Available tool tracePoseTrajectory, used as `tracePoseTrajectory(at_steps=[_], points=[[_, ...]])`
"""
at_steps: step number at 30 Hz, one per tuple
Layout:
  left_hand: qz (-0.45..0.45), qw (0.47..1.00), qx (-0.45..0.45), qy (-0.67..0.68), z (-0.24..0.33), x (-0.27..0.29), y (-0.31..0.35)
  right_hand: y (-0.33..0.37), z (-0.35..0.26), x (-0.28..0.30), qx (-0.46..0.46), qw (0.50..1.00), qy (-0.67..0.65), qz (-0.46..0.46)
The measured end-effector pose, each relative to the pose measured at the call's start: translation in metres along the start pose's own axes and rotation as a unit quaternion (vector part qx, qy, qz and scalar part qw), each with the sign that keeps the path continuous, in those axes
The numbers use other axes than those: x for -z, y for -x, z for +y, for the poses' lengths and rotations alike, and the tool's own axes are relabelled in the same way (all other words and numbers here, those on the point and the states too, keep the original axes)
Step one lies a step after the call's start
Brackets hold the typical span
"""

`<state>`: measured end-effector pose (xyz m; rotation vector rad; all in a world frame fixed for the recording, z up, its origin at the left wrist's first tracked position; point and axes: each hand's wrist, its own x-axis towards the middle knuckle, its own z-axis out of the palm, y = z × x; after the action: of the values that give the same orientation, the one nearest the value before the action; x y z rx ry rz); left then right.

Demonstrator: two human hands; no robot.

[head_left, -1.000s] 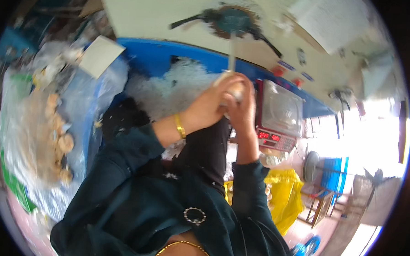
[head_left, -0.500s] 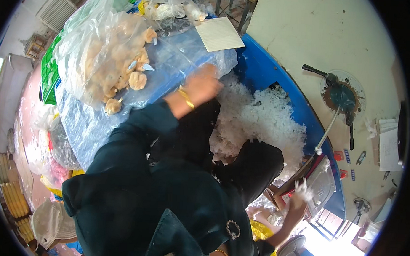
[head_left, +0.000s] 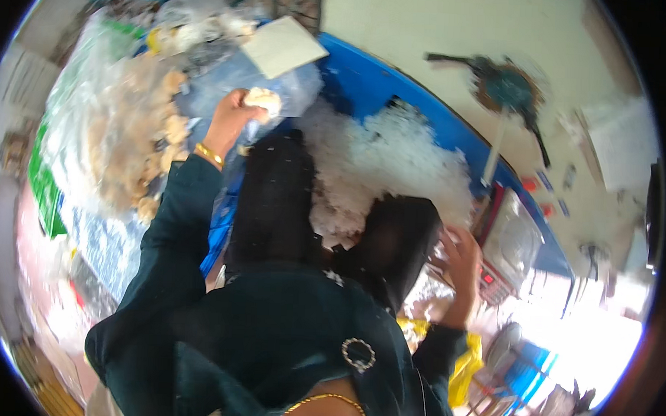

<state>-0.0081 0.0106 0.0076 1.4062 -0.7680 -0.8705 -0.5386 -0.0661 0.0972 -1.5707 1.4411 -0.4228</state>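
My left hand (head_left: 231, 122) is closed around a small cream plush piece (head_left: 263, 102), above the clear plastic sheet at the left. Peach-coloured plush pieces (head_left: 176, 130) lie beside and inside a large clear plastic bag (head_left: 92, 116) left of that hand. My right hand (head_left: 461, 260) is beside my right knee with its fingers apart, and no held thing shows in it. Next to it is a digital scale (head_left: 508, 242) with a red front panel. White fluffy stuffing (head_left: 394, 162) is heaped in front of my knees, inside a curved blue wall (head_left: 376, 68).
A pale table (head_left: 400, 21) spans the far right, bearing a dark clamp-like device (head_left: 509, 89) with a metal rod. A cream notepad (head_left: 284, 47) lies at the back left. A yellow bag (head_left: 466, 370) and a blue stool (head_left: 530, 369) are at the lower right.
My left hand has moved left and now holds the plush piece. The right hand, which had white stuffing by the scale, has come in toward my knee. The whole view has shifted.
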Motion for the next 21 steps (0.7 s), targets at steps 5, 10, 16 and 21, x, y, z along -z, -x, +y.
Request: tracePoseTrajectory(at_steps=[5, 10, 16, 21], points=[[-0.262, 0.919, 0.116, 0.269, 0.059, -0.193, 0.05, -0.047, -0.065, -0.078, 0.175, 0.975, -0.131, -0.041], [-0.286, 0.908, 0.129, 0.279, 0.071, -0.26, 0.077, -0.047, -0.06, -0.076, 0.167, 0.947, -0.267, 0.07], [-0.301, 0.942, -0.12, 0.092, 0.081, -0.316, 0.07, -0.037, -0.067, -0.019, 0.192, 0.929, -0.242, 0.206], [-0.258, 0.957, -0.027, 0.132, 0.086, -0.376, 0.001, -0.126, -0.084, 0.006, 0.161, 0.898, -0.321, 0.255]])
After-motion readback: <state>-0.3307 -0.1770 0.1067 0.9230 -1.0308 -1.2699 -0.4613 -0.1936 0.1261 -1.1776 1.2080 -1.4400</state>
